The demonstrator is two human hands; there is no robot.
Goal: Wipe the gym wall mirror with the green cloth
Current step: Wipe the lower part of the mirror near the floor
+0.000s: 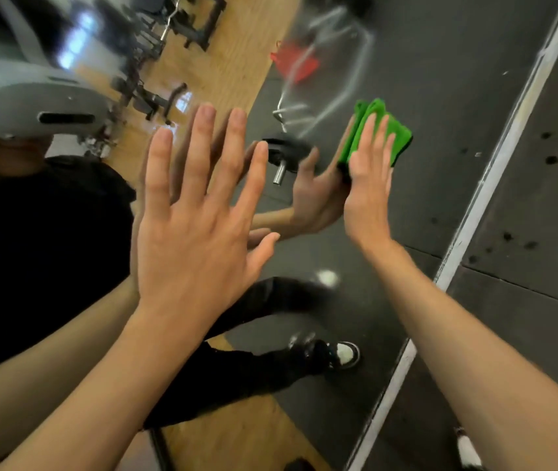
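Observation:
The wall mirror [434,79] fills most of the view, with its pale lower edge running diagonally at the right. A folded green cloth [398,130] lies flat against the glass under my right hand [369,185], whose fingers are stretched over it and press it to the mirror. White wet streaks show on the glass just above and left of the cloth. My left hand [196,226] is flat with its fingers spread, at or close to the glass to the left, holding nothing. Reflections of both hands meet them in the mirror.
A white frame strip [495,171] marks the mirror's edge; beyond it is dark rubber floor [542,232]. The glass reflects a person in black clothes, a headset, a weight plate, gym machines and wooden flooring. A shoe tip [468,447] shows at the bottom right.

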